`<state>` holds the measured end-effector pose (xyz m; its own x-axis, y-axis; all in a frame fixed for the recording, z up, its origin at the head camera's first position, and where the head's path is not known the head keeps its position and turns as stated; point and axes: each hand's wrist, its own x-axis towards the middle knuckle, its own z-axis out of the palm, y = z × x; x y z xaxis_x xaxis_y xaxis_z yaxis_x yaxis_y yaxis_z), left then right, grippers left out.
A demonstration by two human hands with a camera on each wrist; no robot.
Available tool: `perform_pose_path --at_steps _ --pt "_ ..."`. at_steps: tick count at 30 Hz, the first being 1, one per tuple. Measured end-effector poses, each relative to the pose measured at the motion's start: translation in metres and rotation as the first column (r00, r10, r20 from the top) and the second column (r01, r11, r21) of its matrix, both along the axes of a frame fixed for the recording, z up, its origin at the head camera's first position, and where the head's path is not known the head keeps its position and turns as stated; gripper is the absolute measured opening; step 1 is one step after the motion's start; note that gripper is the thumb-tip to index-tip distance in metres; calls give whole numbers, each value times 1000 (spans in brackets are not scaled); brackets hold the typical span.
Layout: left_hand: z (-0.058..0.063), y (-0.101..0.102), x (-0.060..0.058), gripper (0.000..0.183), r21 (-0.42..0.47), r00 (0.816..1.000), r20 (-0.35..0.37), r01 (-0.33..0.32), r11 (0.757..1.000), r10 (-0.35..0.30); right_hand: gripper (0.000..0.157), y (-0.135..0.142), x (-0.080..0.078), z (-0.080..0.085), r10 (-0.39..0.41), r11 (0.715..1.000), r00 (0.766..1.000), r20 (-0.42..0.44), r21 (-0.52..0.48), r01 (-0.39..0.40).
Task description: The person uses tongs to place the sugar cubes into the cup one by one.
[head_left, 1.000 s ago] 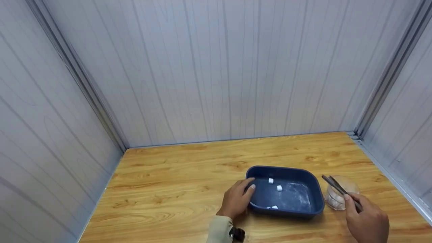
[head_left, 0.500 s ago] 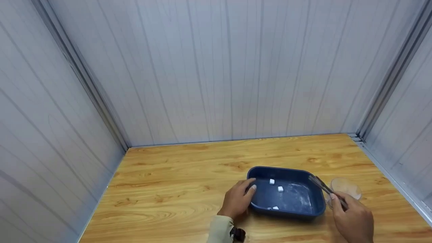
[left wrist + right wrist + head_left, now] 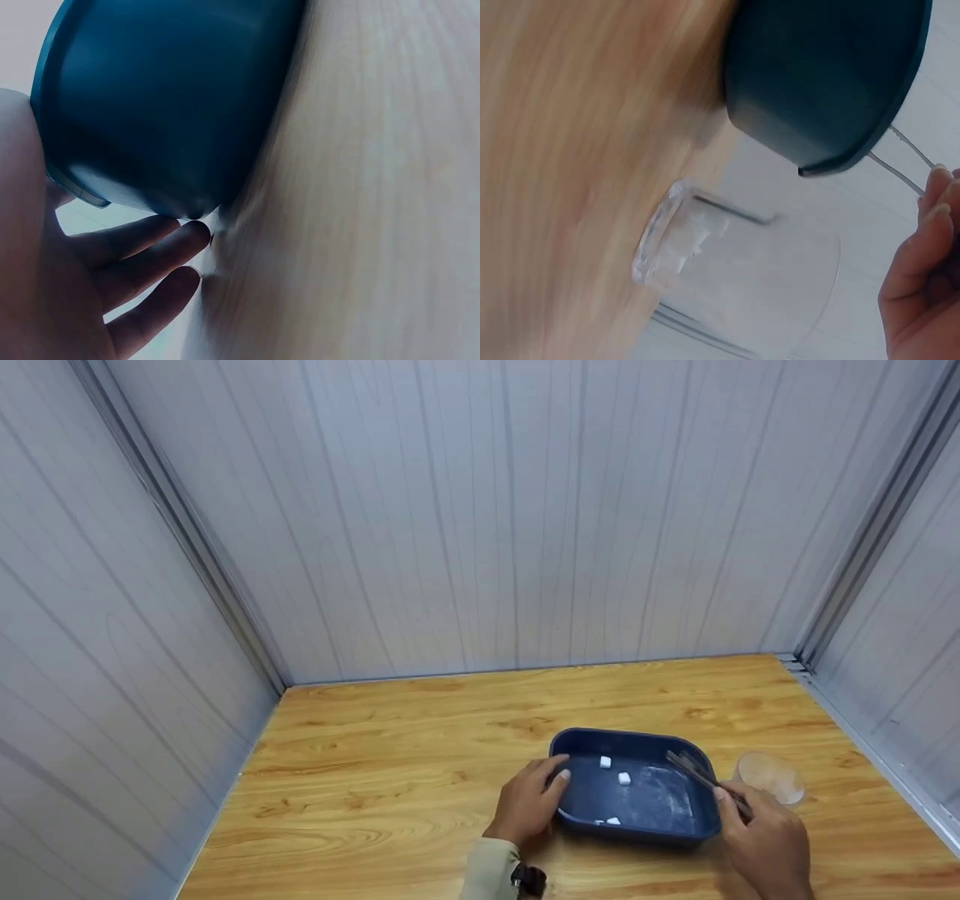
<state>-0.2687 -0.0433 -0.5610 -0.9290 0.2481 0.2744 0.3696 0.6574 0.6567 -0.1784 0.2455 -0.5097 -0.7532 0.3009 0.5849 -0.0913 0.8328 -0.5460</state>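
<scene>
A dark blue deep dish (image 3: 636, 830) stands on the wooden table. My left hand (image 3: 525, 804) holds its left rim, with thumb and a finger over the edge; several fingers lie along the outer wall (image 3: 169, 112) in the left wrist view. White cubes (image 3: 624, 778) lie on the dish's floor. My right hand (image 3: 769, 836) pinches thin metal tongs (image 3: 694, 771), their tips over the dish's right part. No cube shows between the tips. Beside the dish stands a clear glass (image 3: 761, 262), with white pieces near its base, partly behind my right hand in the head view.
Pale panel walls (image 3: 450, 510) rise at the back and sides of the wooden table (image 3: 375, 780). A metal rail (image 3: 885, 765) runs along the right edge. White powdery marks show on the dish's floor.
My right hand has moved left with the tongs, from over the glass to over the dish's right side. The left hand has stayed at the rim.
</scene>
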Motion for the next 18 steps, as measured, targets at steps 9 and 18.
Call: perform_pose_path --at_steps 9,18 --pt "1 3 3 44 14 1000 15 -7 1000 7 15 -9 -6 -1 45 999 999 -9 27 -45" --pt "2 0 3 44 0 1000 -5 -3 1000 3 16 -19 -15 -7 120 992 993 -8 48 -119"
